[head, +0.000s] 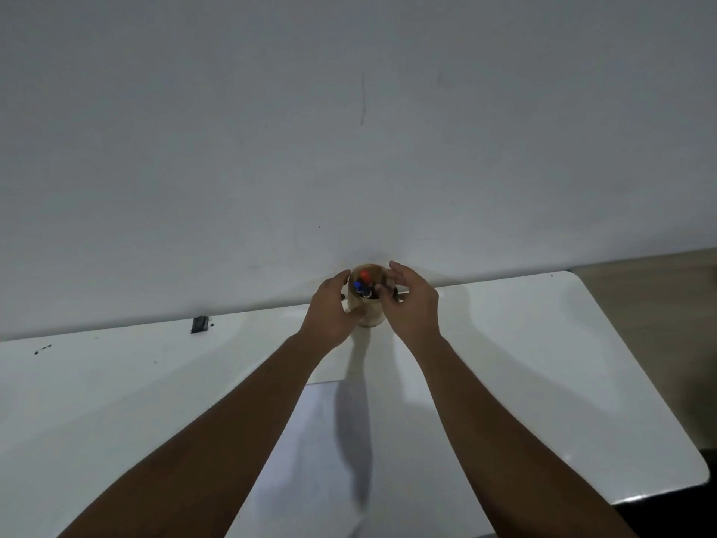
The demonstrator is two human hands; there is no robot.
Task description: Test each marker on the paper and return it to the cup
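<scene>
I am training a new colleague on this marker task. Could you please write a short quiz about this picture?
1. True or false: the cup stands at the far edge of the table, by the wall.
2. Which cap colours show in the cup? A) red and blue B) green and yellow C) only black
3. Where is the left hand?

Key:
1. True.
2. A: red marker, blue marker.
3. Wrapped on the cup's left side; the right hand reaches over the rim. The paper lies nearer the person.
</scene>
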